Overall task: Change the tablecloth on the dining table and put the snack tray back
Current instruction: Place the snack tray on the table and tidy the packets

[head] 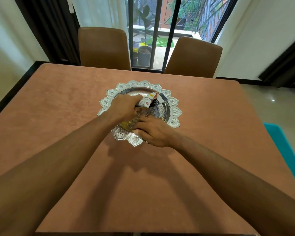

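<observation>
A dining table is covered by one brown tablecloth (58, 116); at its middle one silver snack tray (174, 110) is set; inside it one white packet (146, 103) is gripped by the left hand (124, 108); the right hand (153, 132) is laid on a yellowish packet (128, 124), whether pinched cannot be told; two brown chairs (102, 48) are seen behind.

You've got the rust-brown tablecloth (75, 103) spread flat and smooth, and the silver snack tray (174, 110) with its scalloped rim sits dead centre on it, white-and-red snack packet (146, 103) inside.
</observation>
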Tool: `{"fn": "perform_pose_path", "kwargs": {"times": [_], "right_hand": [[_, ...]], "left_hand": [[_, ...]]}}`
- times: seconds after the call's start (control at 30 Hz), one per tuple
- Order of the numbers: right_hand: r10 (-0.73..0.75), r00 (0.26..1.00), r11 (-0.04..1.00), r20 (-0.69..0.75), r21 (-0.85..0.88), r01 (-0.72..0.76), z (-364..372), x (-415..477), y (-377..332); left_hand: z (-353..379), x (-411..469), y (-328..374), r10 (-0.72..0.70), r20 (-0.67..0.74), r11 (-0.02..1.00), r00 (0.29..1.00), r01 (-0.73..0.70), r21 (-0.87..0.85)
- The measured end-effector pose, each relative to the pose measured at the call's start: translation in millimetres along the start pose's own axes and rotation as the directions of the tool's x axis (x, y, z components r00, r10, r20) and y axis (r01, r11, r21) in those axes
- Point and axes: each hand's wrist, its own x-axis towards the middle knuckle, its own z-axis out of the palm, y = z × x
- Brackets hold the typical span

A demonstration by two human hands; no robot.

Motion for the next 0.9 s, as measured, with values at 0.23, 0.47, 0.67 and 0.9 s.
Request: {"fn": "perform_pose_path", "kwargs": {"times": [0.23,0.47,0.67,0.9], "right_hand": [[0.058,0.998,0.995,0.021,0.084,-0.059,0.4,7.1,-6.7],[0.200,0.974,0.975,0.101,0.074,-0.208,-0.5,25.4,-10.2],[0.281,0.954,0.950,0.102,0.108,-0.292,-2.7,26.3,-10.1],[0.224,0.964,0.971,0.141,0.049,-0.233,-4.4,26.8,-12.1]], "left_hand": [[4.0,1.4,-2.1,-0.004,-0.002,1.000,1.000,0.004,-0.012],[-0.4,1.3,2.5,-0.001,0.028,0.998,1.000,-0.001,0.064],[7.8,-3.2,2.5,0.026,-0.013,0.977,1.000,-0.023,0.213],[13.6,-6.0,-0.2,-0.026,0.088,0.965,0.996,0.002,0.261]]}}
